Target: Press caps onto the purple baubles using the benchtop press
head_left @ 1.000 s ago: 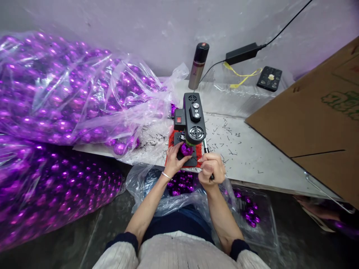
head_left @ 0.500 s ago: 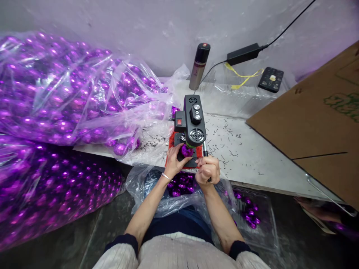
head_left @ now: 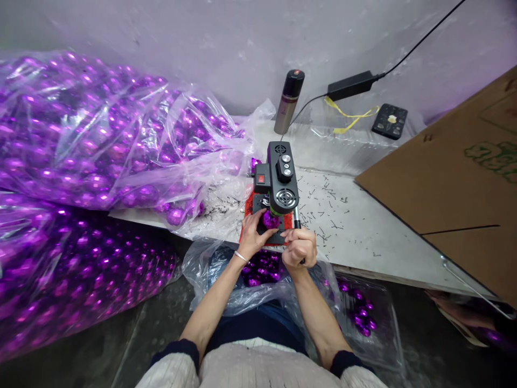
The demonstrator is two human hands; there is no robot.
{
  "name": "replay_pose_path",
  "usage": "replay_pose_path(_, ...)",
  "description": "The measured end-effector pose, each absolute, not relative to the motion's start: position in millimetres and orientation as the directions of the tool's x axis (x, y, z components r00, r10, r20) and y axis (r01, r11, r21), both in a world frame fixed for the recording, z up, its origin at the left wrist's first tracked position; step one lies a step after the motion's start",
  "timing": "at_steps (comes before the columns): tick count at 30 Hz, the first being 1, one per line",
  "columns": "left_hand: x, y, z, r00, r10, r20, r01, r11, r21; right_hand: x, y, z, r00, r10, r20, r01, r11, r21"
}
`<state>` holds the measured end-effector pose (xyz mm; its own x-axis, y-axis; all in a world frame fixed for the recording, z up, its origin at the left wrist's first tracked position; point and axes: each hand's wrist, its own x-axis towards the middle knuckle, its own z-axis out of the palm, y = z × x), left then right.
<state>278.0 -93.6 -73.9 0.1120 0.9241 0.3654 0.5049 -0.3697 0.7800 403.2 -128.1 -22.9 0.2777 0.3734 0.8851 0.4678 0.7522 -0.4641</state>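
A black press-like machine [head_left: 283, 175] with a red switch stands on a red mat [head_left: 249, 205] at the table's front edge. Under its round head sits a shiny purple ball [head_left: 270, 220]. My left hand [head_left: 252, 236] grips this ball from the left, thumb in front and fingers behind. My right hand [head_left: 299, 247] is wrapped round the machine's lever [head_left: 297, 217], just right of the head. Below the table edge, more purple balls [head_left: 262, 269] lie in clear plastic on my lap.
Large clear bags of purple balls [head_left: 81, 134] fill the left side. Behind the machine stand a spray can [head_left: 289, 102], a power adapter [head_left: 350, 85] and a phone-like object [head_left: 390, 121]. A cardboard box [head_left: 452, 183] is at right; dark scraps litter the white table [head_left: 355, 237].
The whole view has shifted slightly, so things appear a little lower. Both hands keep their places at the ball and the lever.
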Motion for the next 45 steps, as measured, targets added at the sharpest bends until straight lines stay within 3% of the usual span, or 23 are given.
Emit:
replay_pose_path(6, 277.7, -91.8, -74.4, 0.118, 0.915, 0.387, 0.493, -0.392, 0.777, 404.2, -131.2, -12.3, 0.267, 0.384, 0.884, 0.498, 0.73, -0.468)
replay_pose_path(13, 276.6, -91.8, -71.6, 0.125, 0.918, 0.377, 0.488, -0.388, 0.782, 398.1, -141.5, 22.2, 0.376, 0.5, 0.78, 0.501, 0.599, -0.625)
replay_pose_path(22, 277.3, -92.3, -72.3, 0.125, 0.915, 0.384, 0.506, -0.392, 0.768, 401.7, -133.8, -13.6, 0.273, 0.415, 0.868, 0.52, 0.695, -0.496)
replay_pose_path(39, 277.8, -91.3, -74.0, 0.117, 0.923, 0.367, 0.522, -0.372, 0.768, 401.1, -128.6, -28.6, 0.311, 0.399, 0.863, 0.435, 0.748, -0.502)
replay_pose_path(45, 276.8, -91.7, -73.4, 0.126, 0.919, 0.374, 0.519, -0.382, 0.765, 402.7, -127.0, -42.8, 0.25, 0.389, 0.887, 0.518, 0.72, -0.462)
